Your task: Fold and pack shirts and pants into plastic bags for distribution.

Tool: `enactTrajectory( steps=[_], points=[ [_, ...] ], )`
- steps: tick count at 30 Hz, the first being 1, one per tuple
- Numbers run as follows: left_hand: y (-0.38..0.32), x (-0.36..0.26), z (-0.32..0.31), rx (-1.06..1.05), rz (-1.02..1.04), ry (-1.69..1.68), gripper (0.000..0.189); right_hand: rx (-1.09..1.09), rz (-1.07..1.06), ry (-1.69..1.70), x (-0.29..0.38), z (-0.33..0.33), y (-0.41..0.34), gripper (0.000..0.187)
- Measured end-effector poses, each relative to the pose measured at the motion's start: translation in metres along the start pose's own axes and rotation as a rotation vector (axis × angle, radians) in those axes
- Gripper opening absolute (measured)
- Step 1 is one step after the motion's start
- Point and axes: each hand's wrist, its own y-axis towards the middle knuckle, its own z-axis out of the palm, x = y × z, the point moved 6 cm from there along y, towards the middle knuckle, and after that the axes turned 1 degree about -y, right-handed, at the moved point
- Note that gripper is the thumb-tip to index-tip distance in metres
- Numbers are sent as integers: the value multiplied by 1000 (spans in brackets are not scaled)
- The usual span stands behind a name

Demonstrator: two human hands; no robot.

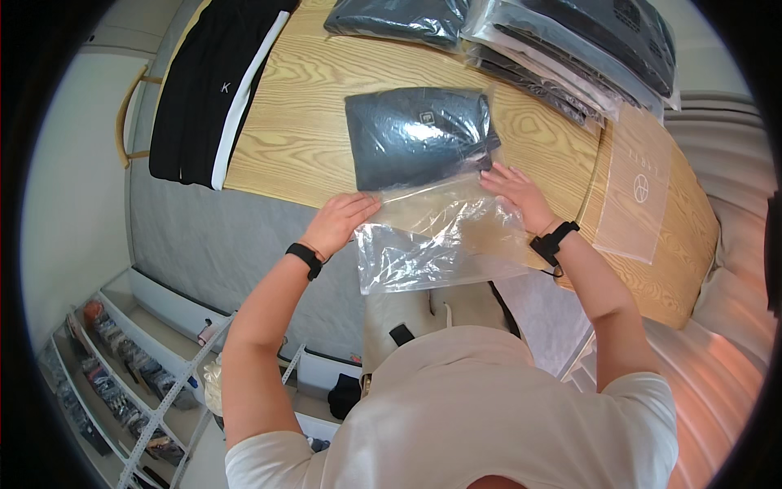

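A folded dark garment point(421, 137) lies inside a clear plastic bag point(440, 244) on the wooden table point(293, 122). The bag's unfilled part stretches toward me and hangs past the table's near edge. My left hand point(343, 221) rests at the bag's left side, just below the garment, its fingertips on the film. On the right side, my right hand point(518, 194) lies on the plastic near the garment's lower right corner, fingers slightly spread. Whether either hand pinches the film cannot be told. Both wrists wear black bands.
Folded black trousers with a white stripe point(214, 91) lie at the table's left. Bagged garments point(568, 61) are stacked at the back right, beside another bagged garment point(397, 21). A flat printed plastic bag point(635, 189) lies at right. Shelves point(134, 379) stand lower left.
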Motion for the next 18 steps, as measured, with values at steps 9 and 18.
enactTrajectory(
  steps=[9,18],
  points=[
    [-9,13,14,-215,-621,-923,29,-249,461,1130,-33,40,-34,29],
    [-12,39,45,-282,-982,-1179,24,-664,798,910,-27,40,-22,27]
  ],
)
